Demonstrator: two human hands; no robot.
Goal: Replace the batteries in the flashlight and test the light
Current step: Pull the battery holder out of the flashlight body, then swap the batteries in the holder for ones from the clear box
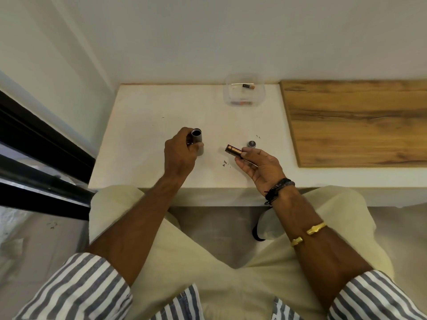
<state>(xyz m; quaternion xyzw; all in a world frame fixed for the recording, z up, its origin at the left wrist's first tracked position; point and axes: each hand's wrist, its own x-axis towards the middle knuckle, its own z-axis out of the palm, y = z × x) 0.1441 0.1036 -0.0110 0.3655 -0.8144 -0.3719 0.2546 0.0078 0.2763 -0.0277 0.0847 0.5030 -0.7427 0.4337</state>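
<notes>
Your left hand (pixel 179 153) grips the flashlight body (pixel 197 140), a grey tube, near the middle of the white desk (pixel 150 107) and a little toward its left edge. The tube stands nearly upright with its open end up. Whether its lower end rests on the desk cannot be told. Held this way, the dark hollow faces you, probably so that something can slide in from above.

Your right hand (pixel 261 165) is palm up, closer to the desk's near edge. Its fingers curl under a battery pack (pixel 233 151), a short copper-and-black cylinder, and the thumb pins it from above. The pack's free end points left toward the tube, with a clear gap between them. That looks lined up for going in, though nothing shows whether these cells are fresh or spent.

The end cap (pixel 251 143) lies flat on the desk just beyond your right fingertips, likely parked within reach where it cannot roll.

A clear tub (pixel 228 95) sits at the desk's far edge against the wall. It holds a loose battery (pixel 248 86) and what seems to be a second one near its front wall, so spare cells stay corralled.

A wooden board (pixel 355 121) covers the desk's right side.
</notes>
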